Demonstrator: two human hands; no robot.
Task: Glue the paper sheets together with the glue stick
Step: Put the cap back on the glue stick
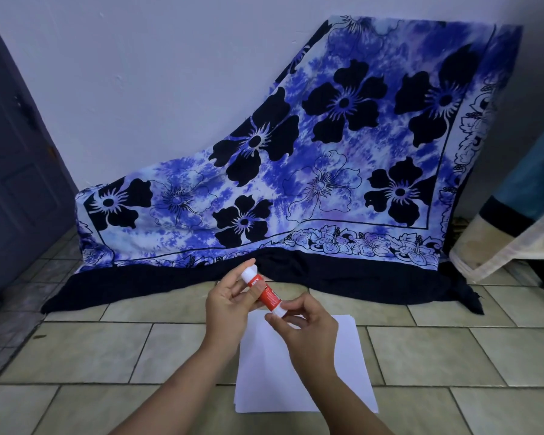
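Glue stick [266, 293], probably a light, rigid, smooth plastic tube, sits tilted above the paper sheets [343, 372], held at both ends. The left hand [230, 304] curls its fingers round the white upper end, and the right hand [305, 328] pinches the white lower end. The sheets, thin and floppy, lie stacked on the tiled floor [107, 346] and likely need pinning flat at an edge. A floral cloth [327, 152] drapes behind.

**Glue stick in both hands above the paper**

I hold a red-and-white plastic glue stick [266, 293] tilted. My left hand [230, 306] grips its upper white end and my right hand [305, 328] pinches the lower white end. Beneath them a stack of white paper sheets [352, 372] lies on the beige tiled floor [107, 350], near a blue floral cloth [327, 152].
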